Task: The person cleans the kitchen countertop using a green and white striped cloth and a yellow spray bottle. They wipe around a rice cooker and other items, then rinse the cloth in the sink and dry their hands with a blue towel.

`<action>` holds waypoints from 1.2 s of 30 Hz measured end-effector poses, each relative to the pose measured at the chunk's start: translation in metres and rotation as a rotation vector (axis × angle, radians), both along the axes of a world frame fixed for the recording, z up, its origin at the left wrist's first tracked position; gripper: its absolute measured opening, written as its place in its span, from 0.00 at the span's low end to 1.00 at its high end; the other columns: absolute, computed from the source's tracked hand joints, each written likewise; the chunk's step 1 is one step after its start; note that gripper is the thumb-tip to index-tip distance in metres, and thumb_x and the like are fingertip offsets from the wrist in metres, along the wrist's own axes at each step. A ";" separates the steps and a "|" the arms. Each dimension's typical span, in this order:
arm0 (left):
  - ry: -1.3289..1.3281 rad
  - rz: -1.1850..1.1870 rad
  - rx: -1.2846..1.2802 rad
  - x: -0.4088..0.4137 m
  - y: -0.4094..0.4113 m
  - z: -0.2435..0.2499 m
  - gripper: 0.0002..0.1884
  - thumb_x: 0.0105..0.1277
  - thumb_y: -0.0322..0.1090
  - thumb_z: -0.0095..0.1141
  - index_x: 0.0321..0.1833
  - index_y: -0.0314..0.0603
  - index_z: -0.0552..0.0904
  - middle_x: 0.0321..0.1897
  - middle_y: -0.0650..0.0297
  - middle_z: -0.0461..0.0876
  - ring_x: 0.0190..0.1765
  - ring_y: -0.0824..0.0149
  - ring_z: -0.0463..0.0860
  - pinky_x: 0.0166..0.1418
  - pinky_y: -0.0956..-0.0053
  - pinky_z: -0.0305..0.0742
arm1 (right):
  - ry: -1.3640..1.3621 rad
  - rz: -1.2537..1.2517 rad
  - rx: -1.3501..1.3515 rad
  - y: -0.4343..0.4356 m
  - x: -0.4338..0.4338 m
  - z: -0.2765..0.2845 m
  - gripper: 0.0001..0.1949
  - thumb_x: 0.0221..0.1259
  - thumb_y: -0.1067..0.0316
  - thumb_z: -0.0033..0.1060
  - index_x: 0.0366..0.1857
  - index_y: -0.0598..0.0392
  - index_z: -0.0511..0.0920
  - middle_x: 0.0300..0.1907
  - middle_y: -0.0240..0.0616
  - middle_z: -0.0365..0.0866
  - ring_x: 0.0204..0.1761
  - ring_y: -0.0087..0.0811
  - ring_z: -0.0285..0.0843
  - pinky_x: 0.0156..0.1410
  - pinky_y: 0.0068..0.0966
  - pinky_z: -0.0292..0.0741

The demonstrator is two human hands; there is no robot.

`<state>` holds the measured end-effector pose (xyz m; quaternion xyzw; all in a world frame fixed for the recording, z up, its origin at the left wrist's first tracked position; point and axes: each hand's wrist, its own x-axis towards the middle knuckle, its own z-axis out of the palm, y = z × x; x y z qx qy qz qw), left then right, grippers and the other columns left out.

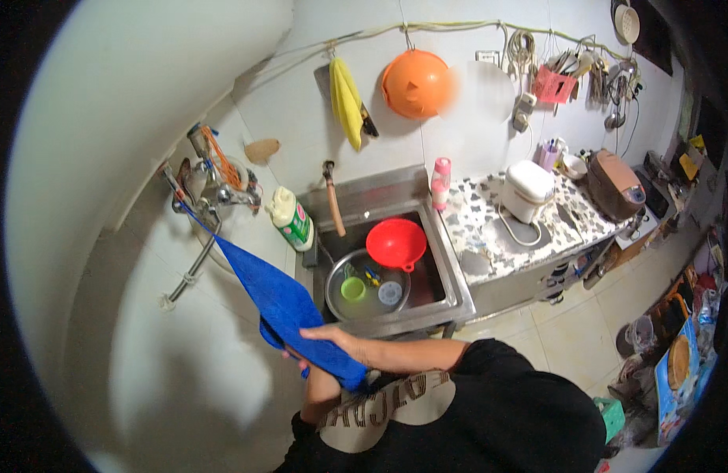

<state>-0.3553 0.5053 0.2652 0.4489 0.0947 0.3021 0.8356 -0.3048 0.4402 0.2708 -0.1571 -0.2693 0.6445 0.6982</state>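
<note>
A blue cloth towel (281,295) stretches taut from the metal tap fittings (213,189) on the left wall down to my hands. My right hand (335,340) lies over the towel's lower part, thumb on top, gripping it. Beneath, my left hand (316,373) is wrapped in the cloth from the other side; most of its fingers are hidden. Beyond the hands is a stainless steel sink (460,295). In it are a red plastic bowl (396,242) and a metal basin (334,307) holding a green cup (353,289) and a pale perforated disc (390,292).
A detergent jug (293,222) stands left of the sink, near a hanging hose (334,204). A pink bottle (441,184), a white appliance (528,189) and a rice cooker (615,183) line the counter. An orange basin (414,83) and yellow cloth (346,100) hang above.
</note>
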 end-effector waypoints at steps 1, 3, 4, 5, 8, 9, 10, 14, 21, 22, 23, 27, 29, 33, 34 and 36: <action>0.092 0.019 0.050 -0.004 0.001 -0.001 0.31 0.73 0.47 0.36 0.72 0.35 0.49 0.70 0.49 0.52 0.68 0.56 0.59 0.71 0.65 0.51 | 0.076 0.089 -0.087 0.004 -0.001 0.006 0.24 0.65 0.51 0.50 0.55 0.60 0.67 0.43 0.42 0.77 0.37 0.33 0.78 0.43 0.27 0.76; 0.096 0.155 0.134 -0.014 -0.004 0.015 0.31 0.73 0.48 0.36 0.71 0.34 0.49 0.69 0.49 0.53 0.68 0.56 0.59 0.71 0.65 0.51 | 0.078 0.192 -0.075 0.004 -0.012 0.024 0.25 0.65 0.50 0.50 0.55 0.61 0.68 0.39 0.43 0.77 0.36 0.32 0.77 0.41 0.27 0.76; 0.059 0.224 0.152 -0.007 -0.010 0.027 0.31 0.73 0.48 0.36 0.71 0.34 0.50 0.69 0.49 0.54 0.68 0.56 0.60 0.71 0.65 0.52 | 0.087 0.147 -0.096 0.000 -0.010 0.025 0.25 0.64 0.50 0.50 0.54 0.61 0.68 0.39 0.43 0.77 0.36 0.33 0.77 0.41 0.27 0.76; 0.023 0.274 0.153 0.001 -0.014 0.039 0.31 0.73 0.48 0.36 0.71 0.34 0.50 0.69 0.49 0.54 0.68 0.57 0.60 0.71 0.65 0.52 | 0.096 0.103 -0.117 -0.001 -0.009 0.025 0.25 0.64 0.50 0.50 0.54 0.61 0.68 0.40 0.43 0.77 0.36 0.33 0.77 0.41 0.26 0.76; 0.049 0.439 0.200 0.008 -0.032 0.049 0.32 0.73 0.49 0.36 0.71 0.33 0.51 0.68 0.49 0.55 0.67 0.57 0.61 0.70 0.65 0.53 | -0.189 -0.396 -0.006 0.017 -0.007 0.006 0.24 0.64 0.52 0.51 0.55 0.61 0.68 0.42 0.43 0.78 0.38 0.37 0.77 0.45 0.27 0.75; 0.082 0.492 0.211 0.010 -0.045 0.041 0.32 0.73 0.50 0.36 0.71 0.33 0.52 0.68 0.49 0.56 0.67 0.57 0.61 0.70 0.65 0.53 | -0.353 -0.643 0.061 0.037 0.011 -0.017 0.24 0.63 0.53 0.51 0.55 0.61 0.68 0.43 0.43 0.78 0.39 0.38 0.77 0.47 0.28 0.75; 0.122 0.571 0.237 0.004 -0.055 0.036 0.32 0.73 0.50 0.36 0.71 0.33 0.52 0.68 0.49 0.56 0.67 0.57 0.62 0.70 0.65 0.53 | -0.568 -0.744 -0.064 0.036 0.015 -0.013 0.26 0.62 0.53 0.52 0.58 0.59 0.65 0.47 0.46 0.75 0.46 0.44 0.72 0.51 0.32 0.72; 0.106 0.483 0.236 -0.011 -0.056 0.015 0.33 0.73 0.52 0.37 0.70 0.30 0.53 0.67 0.48 0.58 0.66 0.57 0.63 0.69 0.66 0.56 | -1.542 -1.216 -0.424 0.025 0.016 0.022 0.40 0.56 0.49 0.57 0.69 0.53 0.49 0.67 0.54 0.56 0.69 0.65 0.43 0.69 0.47 0.56; 0.342 0.206 0.000 -0.036 -0.044 -0.054 0.31 0.71 0.51 0.41 0.66 0.29 0.59 0.64 0.48 0.62 0.62 0.59 0.66 0.65 0.66 0.61 | -0.014 -0.475 0.179 0.008 -0.001 0.032 0.28 0.67 0.48 0.42 0.63 0.59 0.63 0.65 0.42 0.64 0.66 0.38 0.62 0.72 0.32 0.56; 0.387 0.203 -0.010 -0.045 -0.040 -0.068 0.32 0.71 0.51 0.41 0.66 0.29 0.59 0.64 0.48 0.62 0.62 0.58 0.67 0.65 0.66 0.61 | 0.326 -0.289 0.275 0.008 -0.008 0.031 0.31 0.67 0.43 0.39 0.64 0.58 0.62 0.65 0.42 0.64 0.65 0.37 0.63 0.71 0.31 0.58; 0.415 0.206 -0.023 -0.051 -0.037 -0.079 0.32 0.71 0.51 0.42 0.66 0.29 0.59 0.64 0.48 0.62 0.62 0.58 0.67 0.65 0.66 0.61 | 0.641 -0.101 0.374 0.008 -0.008 0.032 0.34 0.66 0.39 0.35 0.65 0.58 0.61 0.64 0.42 0.65 0.65 0.35 0.63 0.71 0.30 0.59; 0.529 0.313 -0.027 -0.070 -0.012 -0.100 0.32 0.70 0.52 0.42 0.65 0.28 0.60 0.64 0.47 0.63 0.61 0.57 0.68 0.64 0.65 0.63 | 0.228 -1.193 -0.084 0.047 -0.040 0.017 0.26 0.62 0.49 0.54 0.56 0.58 0.71 0.51 0.37 0.76 0.52 0.29 0.72 0.65 0.21 0.63; 0.553 0.381 -0.020 -0.075 -0.001 -0.107 0.33 0.70 0.52 0.43 0.65 0.28 0.60 0.63 0.47 0.64 0.60 0.56 0.69 0.64 0.65 0.63 | 0.533 -0.974 -0.172 0.035 -0.031 0.042 0.09 0.62 0.68 0.51 0.42 0.59 0.78 0.43 0.32 0.77 0.48 0.26 0.72 0.59 0.20 0.65; 0.587 0.482 0.047 -0.072 0.012 -0.108 0.33 0.69 0.53 0.43 0.65 0.28 0.61 0.63 0.46 0.65 0.59 0.55 0.70 0.63 0.64 0.64 | -0.170 -0.844 -0.026 0.028 -0.014 0.008 0.14 0.68 0.62 0.45 0.49 0.61 0.74 0.48 0.33 0.75 0.51 0.24 0.70 0.61 0.21 0.65; 0.584 0.516 0.072 -0.073 0.018 -0.105 0.34 0.69 0.53 0.43 0.65 0.28 0.61 0.62 0.45 0.65 0.59 0.55 0.70 0.63 0.64 0.65 | -0.145 -0.816 -0.003 0.011 -0.023 0.016 0.15 0.68 0.62 0.46 0.50 0.61 0.73 0.48 0.33 0.75 0.52 0.24 0.70 0.61 0.21 0.64; 0.582 0.532 0.134 -0.061 0.027 -0.097 0.34 0.69 0.54 0.44 0.64 0.28 0.61 0.62 0.45 0.65 0.59 0.54 0.71 0.62 0.64 0.65 | -0.065 -0.660 0.107 -0.012 -0.028 0.006 0.20 0.69 0.59 0.46 0.59 0.59 0.66 0.53 0.36 0.72 0.55 0.26 0.68 0.63 0.21 0.62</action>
